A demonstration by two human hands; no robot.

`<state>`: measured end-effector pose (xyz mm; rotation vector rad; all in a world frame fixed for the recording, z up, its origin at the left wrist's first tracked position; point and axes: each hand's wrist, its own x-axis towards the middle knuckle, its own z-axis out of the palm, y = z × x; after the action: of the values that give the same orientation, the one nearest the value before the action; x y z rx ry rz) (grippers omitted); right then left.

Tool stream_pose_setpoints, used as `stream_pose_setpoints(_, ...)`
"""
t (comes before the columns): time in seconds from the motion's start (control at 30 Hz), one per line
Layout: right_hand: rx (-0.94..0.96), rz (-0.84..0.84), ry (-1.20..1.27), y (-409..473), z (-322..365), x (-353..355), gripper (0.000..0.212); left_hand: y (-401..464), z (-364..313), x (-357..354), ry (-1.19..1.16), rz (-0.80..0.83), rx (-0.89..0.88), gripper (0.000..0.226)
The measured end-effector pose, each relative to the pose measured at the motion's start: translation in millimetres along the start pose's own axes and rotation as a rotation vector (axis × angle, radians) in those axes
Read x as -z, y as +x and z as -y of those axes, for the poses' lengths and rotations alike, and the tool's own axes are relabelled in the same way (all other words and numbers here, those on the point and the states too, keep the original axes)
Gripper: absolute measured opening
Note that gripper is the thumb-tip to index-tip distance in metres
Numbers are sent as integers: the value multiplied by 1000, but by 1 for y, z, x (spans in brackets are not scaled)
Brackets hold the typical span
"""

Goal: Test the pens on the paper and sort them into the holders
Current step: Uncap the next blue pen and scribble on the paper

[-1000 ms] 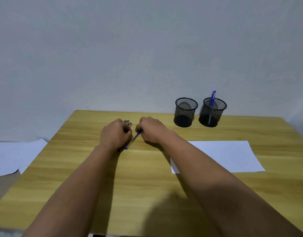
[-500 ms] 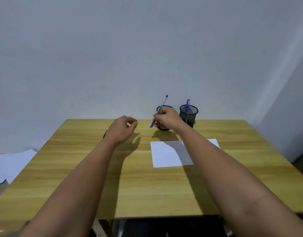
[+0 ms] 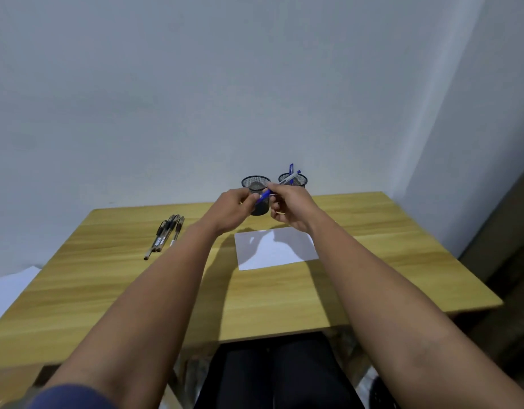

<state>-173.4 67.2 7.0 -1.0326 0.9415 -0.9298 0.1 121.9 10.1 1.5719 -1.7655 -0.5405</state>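
Observation:
Both hands are raised above the white paper [image 3: 277,247], in front of the two black mesh holders. My right hand [image 3: 290,209] grips a blue pen [image 3: 284,181] by its barrel, its far end pointing up and right. My left hand [image 3: 235,206] pinches the pen's blue cap end [image 3: 263,196]. The left holder [image 3: 256,184] is partly hidden behind the hands. The right holder [image 3: 297,180] has one blue pen [image 3: 291,169] standing in it. Several dark pens [image 3: 166,233] lie bunched on the table at the left.
The wooden table [image 3: 136,290] stands against a pale wall, its right edge near the room's corner. White sheets [image 3: 10,286] lie beyond the table's left edge. My dark-clothed legs [image 3: 278,376] show below the front edge.
My right hand lifted the blue pen off the pile and carried it right over the paper. My left hand followed and now pinches its cap end. The view swung, showing the pen pile.

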Motion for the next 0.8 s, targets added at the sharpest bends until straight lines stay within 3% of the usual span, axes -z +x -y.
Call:
stream_pose_setpoints(0.17,26,-41,27,1,-2,-2,25,0,-3,-12,-76,59,15,51)
stream_pose_setpoints(0.43,-111,-94,144,21,-17,-7,30,5,4,-17,-450,273,212,36)
stream_pose_setpoints(0.63,-150,-141,253,39,-40,-31,27,13,29,-11,-581,338,334,40)
stream_pose_setpoints(0.8,-136,-463,487,64,-40,2,25,3,58,12,-708,453,453,44)
